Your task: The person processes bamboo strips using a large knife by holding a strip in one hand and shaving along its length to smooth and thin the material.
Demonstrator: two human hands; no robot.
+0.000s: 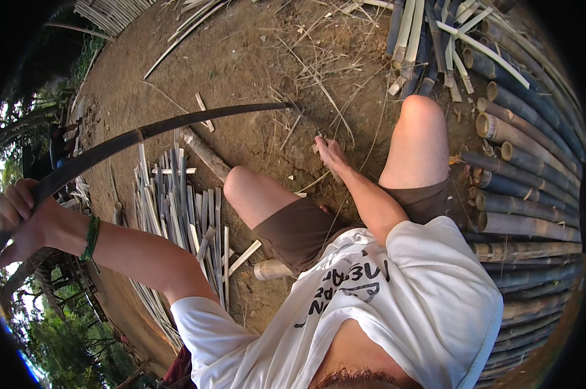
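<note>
A long dark bamboo strip arches from the far left toward the middle of the view. My left hand, raised at the left with a green band on its wrist, is closed around the strip's near end. Low in front of my knees, my right hand is closed too, a little short of the strip's far end. Whatever sits in its fingers blends into the brown ground, so I cannot make it out; a small pale bit shows at the fingertips.
Split bamboo strips lie piled at my left, beside a bamboo pole. Thick bamboo poles are stacked along my right. More split pieces rest at the far right. Thin shavings litter the dirt ahead. Trees stand at the left edge.
</note>
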